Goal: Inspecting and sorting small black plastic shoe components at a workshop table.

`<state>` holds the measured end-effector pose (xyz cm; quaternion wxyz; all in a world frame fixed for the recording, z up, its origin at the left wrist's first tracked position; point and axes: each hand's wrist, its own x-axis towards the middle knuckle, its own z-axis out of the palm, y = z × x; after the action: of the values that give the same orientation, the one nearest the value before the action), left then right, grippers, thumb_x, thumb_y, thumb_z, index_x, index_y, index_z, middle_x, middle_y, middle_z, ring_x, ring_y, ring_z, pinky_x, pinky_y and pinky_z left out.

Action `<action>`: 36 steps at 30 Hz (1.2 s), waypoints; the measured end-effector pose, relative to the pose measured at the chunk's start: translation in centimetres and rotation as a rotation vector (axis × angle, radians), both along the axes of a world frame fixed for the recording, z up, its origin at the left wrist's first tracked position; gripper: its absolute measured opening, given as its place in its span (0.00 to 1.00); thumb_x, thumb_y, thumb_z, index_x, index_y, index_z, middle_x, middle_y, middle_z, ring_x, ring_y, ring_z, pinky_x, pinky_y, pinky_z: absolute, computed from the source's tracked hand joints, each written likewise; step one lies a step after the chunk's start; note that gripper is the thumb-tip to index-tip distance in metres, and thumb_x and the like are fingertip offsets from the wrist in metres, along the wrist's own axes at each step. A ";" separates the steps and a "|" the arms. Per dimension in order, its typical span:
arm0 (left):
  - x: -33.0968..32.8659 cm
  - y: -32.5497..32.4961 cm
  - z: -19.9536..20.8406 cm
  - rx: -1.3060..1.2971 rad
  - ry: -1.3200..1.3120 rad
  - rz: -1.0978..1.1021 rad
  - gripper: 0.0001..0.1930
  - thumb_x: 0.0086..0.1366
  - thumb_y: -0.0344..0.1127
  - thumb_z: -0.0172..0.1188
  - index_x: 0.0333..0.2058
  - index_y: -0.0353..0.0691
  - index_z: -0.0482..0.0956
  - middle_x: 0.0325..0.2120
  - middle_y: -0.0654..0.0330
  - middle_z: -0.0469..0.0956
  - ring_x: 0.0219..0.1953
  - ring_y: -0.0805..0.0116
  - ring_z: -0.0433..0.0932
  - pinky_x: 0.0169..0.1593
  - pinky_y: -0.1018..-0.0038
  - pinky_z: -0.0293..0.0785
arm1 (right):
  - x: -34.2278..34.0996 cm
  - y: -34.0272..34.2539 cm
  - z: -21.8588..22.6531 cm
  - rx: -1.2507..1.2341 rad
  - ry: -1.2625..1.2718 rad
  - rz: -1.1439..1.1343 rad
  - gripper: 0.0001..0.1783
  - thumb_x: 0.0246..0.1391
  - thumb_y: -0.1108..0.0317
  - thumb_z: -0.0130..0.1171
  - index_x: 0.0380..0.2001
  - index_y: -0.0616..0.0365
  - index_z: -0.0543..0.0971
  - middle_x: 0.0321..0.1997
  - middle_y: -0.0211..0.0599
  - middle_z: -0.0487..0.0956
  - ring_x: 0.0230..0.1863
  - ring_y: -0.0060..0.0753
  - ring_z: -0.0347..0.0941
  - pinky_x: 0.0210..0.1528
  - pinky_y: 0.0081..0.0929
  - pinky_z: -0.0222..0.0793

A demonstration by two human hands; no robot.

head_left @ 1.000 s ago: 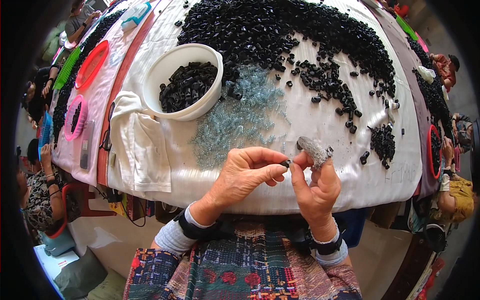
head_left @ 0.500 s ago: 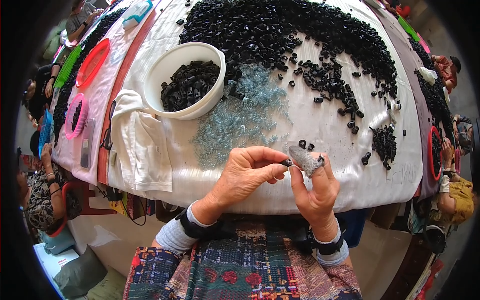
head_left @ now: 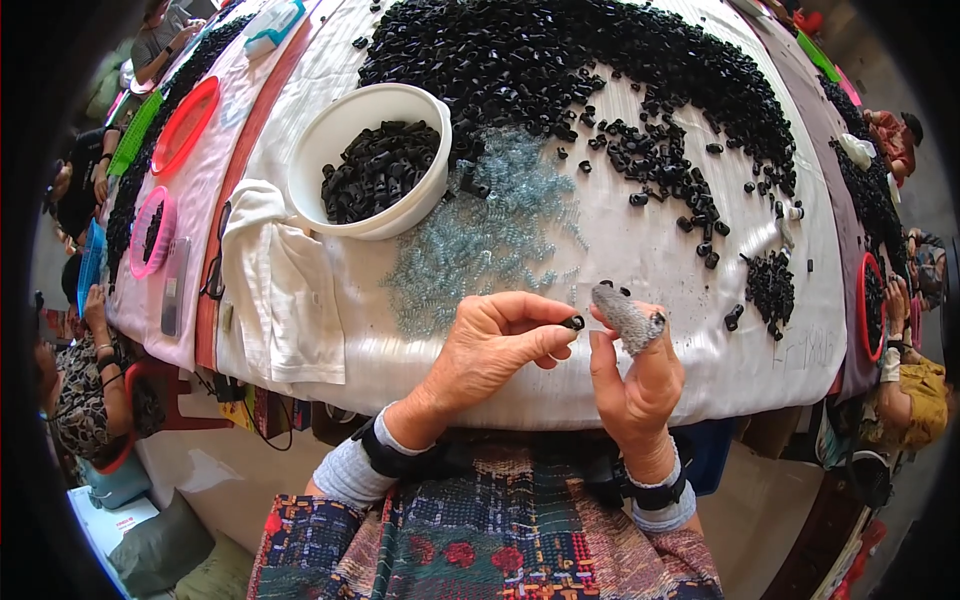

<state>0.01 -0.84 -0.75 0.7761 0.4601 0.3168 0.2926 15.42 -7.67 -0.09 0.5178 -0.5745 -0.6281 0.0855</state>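
My left hand (head_left: 490, 350) pinches a small black plastic part (head_left: 574, 322) between thumb and index finger, above the near edge of the cloth-covered table. Just to its right is my right hand (head_left: 640, 385), its thumb apart from a finger wrapped in a grey fabric finger cover (head_left: 627, 320); I see nothing held between them. Beyond the hands lies a spread of thin pale-blue coil springs (head_left: 470, 245). A white plastic tub (head_left: 420, 213) holding several black parts stands at the springs' left. Partly behind the grey cover, a couple of loose black parts lie on the cloth.
A large heap of black parts (head_left: 480, 60) covers the far side, trailing to the right. A small pile of thin black pieces (head_left: 770, 285) lies at right. A folded white cloth (head_left: 280, 290) is at left. People work at neighbouring tables with coloured baskets (head_left: 160, 235).
My right hand has drawn slightly right, away from the black part, and its thumb and covered finger have parted. My left hand stays nearly in place, still pinching the part.
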 end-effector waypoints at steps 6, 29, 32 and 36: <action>-0.1 0.1 0.0 -0.068 -0.006 0.050 0.09 0.58 0.28 0.61 0.37 0.30 0.78 0.29 0.56 0.80 0.29 0.73 0.78 0.34 0.79 0.76 | 1.4 0.3 -0.7 -0.039 -0.012 -0.168 0.13 0.45 0.85 0.56 0.37 0.66 0.77 0.34 0.44 0.77 0.33 0.42 0.76 0.36 0.28 0.71; 0.0 0.3 -0.5 -0.101 0.031 0.029 0.10 0.58 0.29 0.61 0.38 0.32 0.77 0.30 0.56 0.80 0.29 0.75 0.78 0.34 0.80 0.76 | 2.2 1.6 -3.7 -0.259 -0.119 -0.389 0.08 0.42 0.81 0.59 0.27 0.64 0.72 0.26 0.45 0.71 0.29 0.47 0.69 0.31 0.38 0.66; 0.0 0.2 -0.5 -0.106 0.025 0.038 0.10 0.58 0.29 0.61 0.38 0.32 0.77 0.30 0.57 0.80 0.29 0.75 0.78 0.34 0.80 0.76 | 2.3 1.5 -3.9 -0.259 -0.185 -0.387 0.09 0.41 0.81 0.59 0.27 0.64 0.71 0.26 0.45 0.71 0.29 0.47 0.69 0.30 0.38 0.66; 0.0 0.1 -0.5 -0.089 0.018 0.035 0.10 0.58 0.28 0.61 0.38 0.32 0.77 0.30 0.57 0.80 0.29 0.74 0.78 0.34 0.79 0.76 | 2.2 1.3 -4.0 -0.167 -0.254 -0.377 0.09 0.40 0.82 0.59 0.26 0.64 0.70 0.25 0.46 0.70 0.27 0.48 0.68 0.28 0.38 0.65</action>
<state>0.05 -0.76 -1.27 0.7878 0.4221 0.3442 0.2875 17.62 -6.42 -4.08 0.3922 -0.7285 -0.5606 -0.0340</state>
